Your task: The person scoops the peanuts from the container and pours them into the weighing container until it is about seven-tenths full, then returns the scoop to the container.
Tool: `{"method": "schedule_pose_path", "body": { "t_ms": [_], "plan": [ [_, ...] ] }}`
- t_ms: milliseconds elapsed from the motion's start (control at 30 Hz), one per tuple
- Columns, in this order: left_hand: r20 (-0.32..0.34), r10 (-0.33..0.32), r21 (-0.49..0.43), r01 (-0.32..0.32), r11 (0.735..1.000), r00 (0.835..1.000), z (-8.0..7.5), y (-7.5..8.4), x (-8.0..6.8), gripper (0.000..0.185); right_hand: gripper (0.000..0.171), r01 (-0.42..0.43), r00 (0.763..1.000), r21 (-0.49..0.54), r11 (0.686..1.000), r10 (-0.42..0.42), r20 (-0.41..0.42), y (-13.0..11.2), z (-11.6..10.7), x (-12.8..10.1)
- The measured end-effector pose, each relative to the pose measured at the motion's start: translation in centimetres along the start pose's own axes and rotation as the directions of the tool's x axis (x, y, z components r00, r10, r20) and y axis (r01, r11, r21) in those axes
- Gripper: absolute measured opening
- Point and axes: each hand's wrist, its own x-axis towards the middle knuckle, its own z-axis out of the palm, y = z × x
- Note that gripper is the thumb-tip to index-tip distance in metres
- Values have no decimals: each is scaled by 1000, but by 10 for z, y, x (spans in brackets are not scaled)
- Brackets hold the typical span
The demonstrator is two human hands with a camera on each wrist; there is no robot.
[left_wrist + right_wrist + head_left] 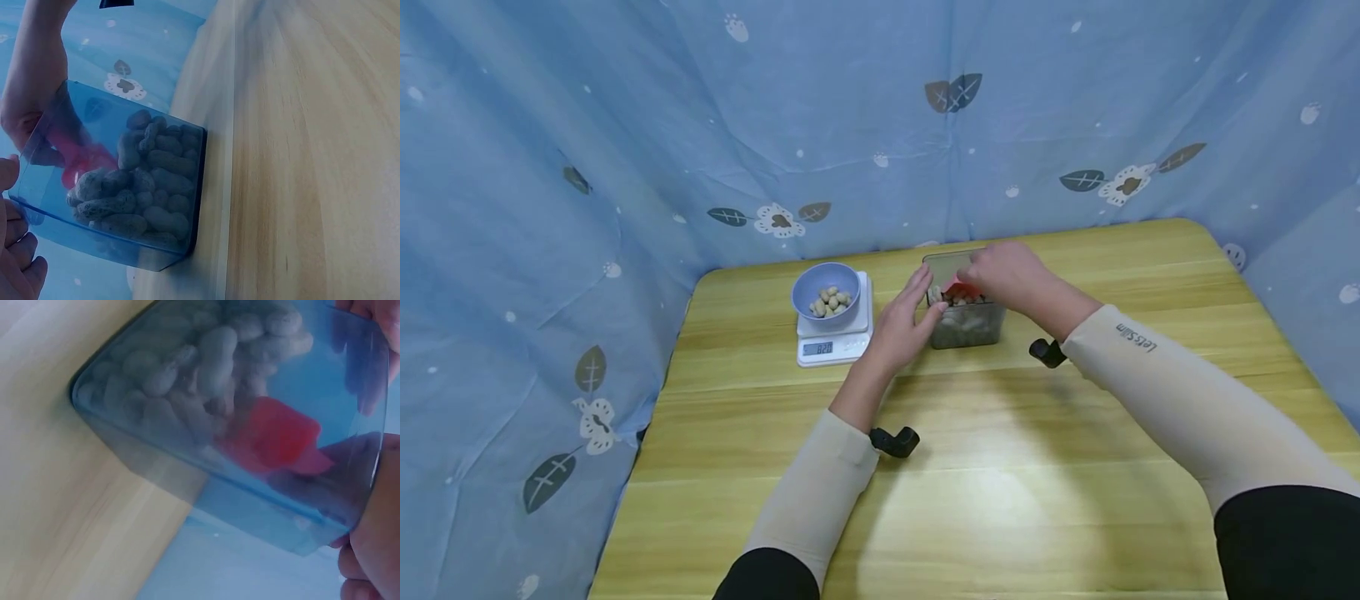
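A see-through plastic container [966, 327] stands on the table, part filled with unshelled peanuts [165, 187]. My right hand [1011, 275] reaches in over its rim and grips a red scoop [272, 434]. The scoop's head lies against the peanuts, while its handle is mostly hidden by the hand. At the container's left side is my left hand [901, 329], its fingers fairly straight along the wall and the thumb by the front rim. Left of that hand, a blue-purple bowl [802, 293] with several pale nuts [831, 302] sits on a white kitchen scale [855, 346].
The scale's display [817, 348] shows digits that look like 820. Under everything is a wood-grain table [970, 500], backed by a blue patterned curtain [865, 100]. A black wrist camera [895, 442] sticks out beside the left forearm, another black camera [1047, 352] beside the right.
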Motion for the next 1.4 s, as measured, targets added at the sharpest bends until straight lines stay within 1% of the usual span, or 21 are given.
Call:
{"method": "schedule_pose_path", "body": {
  "t_ms": [100,167,233,333,467,533,600,633,667,733,767,833,867,933,1033,1167,1233,1333,1400],
  "plan": [
    [6,2,9,-2,1000,1000,0,-1,0,65,7,25,999,27,999,-26,38,3,-2,1],
    [8,9,14,-9,1000,1000,0,-1,1,66,7,16,995,57,998,-21,97,5,-7,2],
    [13,9,18,-9,1000,1000,0,-1,1,66,11,-15,987,102,995,-2,159,6,-12,4],
    [12,7,22,-7,1000,1000,-1,-1,1,65,19,-82,969,190,978,33,246,8,-21,7],
    [13,-5,26,5,1000,1000,-3,0,0,64,19,-147,948,281,948,54,315,10,-28,8],
    [12,-3,27,3,1000,1000,-3,0,0,63,14,-178,942,305,936,72,329,10,-28,8],
    [14,2,30,-2,1000,1000,-3,0,1,63,4,-205,940,308,929,99,327,10,-27,7],
    [14,3,29,-3,1000,1000,-3,0,1,63,3,-212,941,311,926,108,320,10,-26,7],
    [14,1,27,-1,1000,1000,-3,0,1,63,7,-209,946,315,926,110,305,10,-25,6],
    [11,-4,27,3,1000,1000,-3,0,1,63,11,-180,962,329,927,95,257,10,-22,4],
    [10,-6,29,6,1000,1000,-3,0,1,63,11,-155,970,339,928,78,229,10,-21,2],
    [8,-9,31,9,999,1000,-2,-1,1,64,6,-118,979,372,921,45,200,10,-20,0],
    [8,-9,32,9,999,1000,-2,-1,1,64,8,-107,981,388,915,34,190,11,-20,-2],
    [7,-6,34,6,999,1000,-1,-1,1,65,9,-110,980,422,900,26,199,12,-19,-5],
    [4,-6,32,6,999,1000,-1,-2,1,64,3,-165,969,479,862,51,242,16,-19,-9],
    [4,-7,35,7,999,1000,0,-2,0,64,13,-196,963,534,822,58,264,22,-18,-13],
    [8,-5,37,5,999,1000,0,-2,0,64,14,-194,964,552,811,53,261,24,-17,-14],
    [20,-14,33,14,999,1000,0,-2,1,64,15,-205,965,564,800,70,252,26,-16,-16],
    [20,-24,29,23,999,1000,-2,-2,1,64,15,-194,970,560,806,74,230,24,-16,-15]
  ]
}}
